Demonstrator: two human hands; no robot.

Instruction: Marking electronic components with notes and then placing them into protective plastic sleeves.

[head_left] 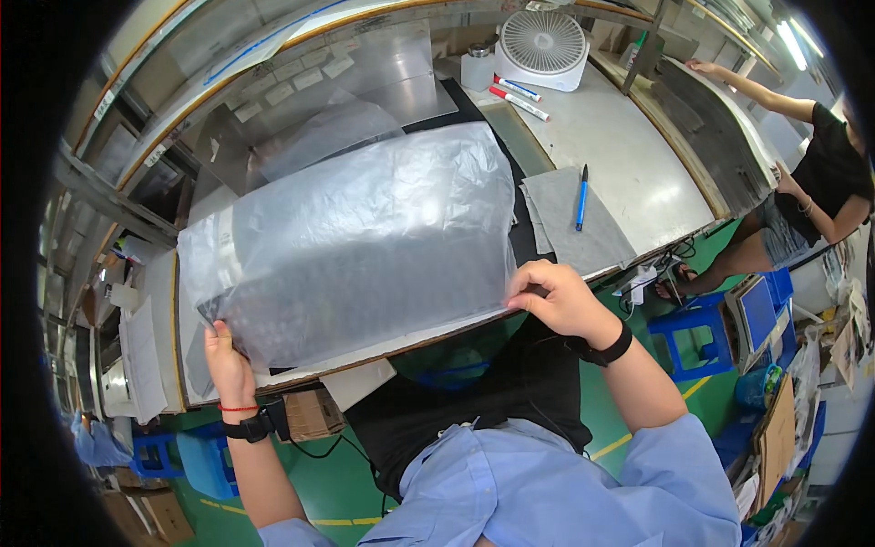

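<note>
A large translucent plastic bag [365, 237] covers a box-shaped greyish bulk on the workbench in front of me. What lies inside is blurred by the film. My left hand [228, 365] is at the bag's near left corner, fingers closed on its edge. At the near right corner, my right hand [558, 296] pinches the bag between thumb and fingers. The bag's near side runs along the bench's front edge. Behind it, more crumpled clear film [337, 137] lies against a metal sheet [383, 64].
Right of the bag are a grey cloth [579, 219], a blue pen [581, 196], a red marker [519, 103], a small bottle [477, 68] and a white fan [542, 46]. A co-worker [820, 173] handles a dark sheet at far right. A blue stool [693, 333] stands below.
</note>
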